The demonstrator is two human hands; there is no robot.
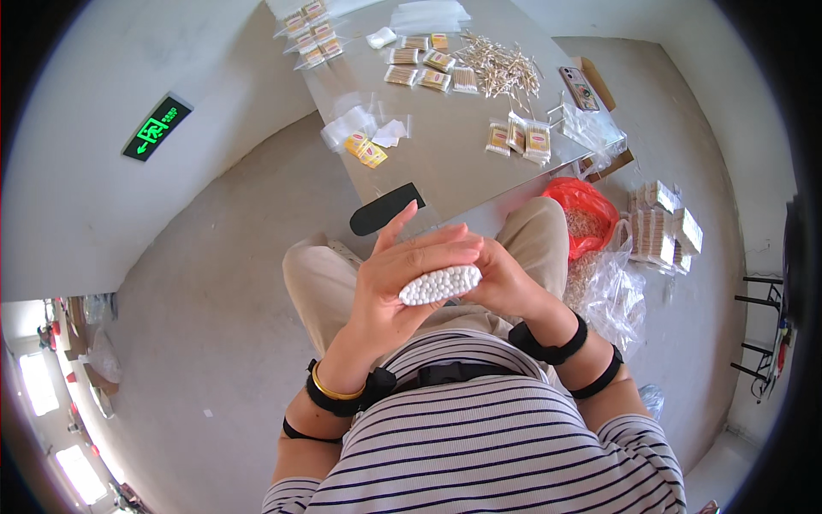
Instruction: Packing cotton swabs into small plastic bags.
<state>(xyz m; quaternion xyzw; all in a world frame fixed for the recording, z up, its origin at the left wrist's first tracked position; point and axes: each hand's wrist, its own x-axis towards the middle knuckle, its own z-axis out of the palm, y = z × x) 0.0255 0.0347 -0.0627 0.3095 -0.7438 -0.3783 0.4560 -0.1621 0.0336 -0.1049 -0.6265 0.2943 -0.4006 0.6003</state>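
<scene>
Above my lap I hold a bundle of cotton swabs (439, 286), its white cotton tips packed together and facing me. My left hand (398, 265) wraps the bundle from the left, its index finger raised and the other fingers lying across the top. At the bundle's right end, my right hand (505, 278) closes around it; its fingertips are partly hidden behind the left hand. Ahead on the table (445, 171) lie a pile of loose cotton swabs (501, 67) and several bagged swab packs (435, 80).
Yellow cards (366, 150) and clear bags (349, 120) lie at the table's left edge, near a black flat piece (388, 209). A phone (580, 88) rests at the right edge. On the floor stand a red bag of swabs (582, 218) and stacked packs (655, 236).
</scene>
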